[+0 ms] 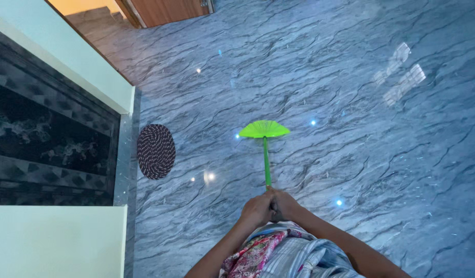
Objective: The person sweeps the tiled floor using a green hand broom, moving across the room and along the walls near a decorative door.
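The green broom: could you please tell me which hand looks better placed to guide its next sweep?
Probably the right hand: it sits slightly further up the green broom handle. The left hand clasps beside it.

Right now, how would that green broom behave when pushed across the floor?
The green broom is probably light: thin plastic-looking stick, small fan head. The head likely flexes when pressed. On the glossy floor it should slide easily. Both the left hand and right hand grip it.
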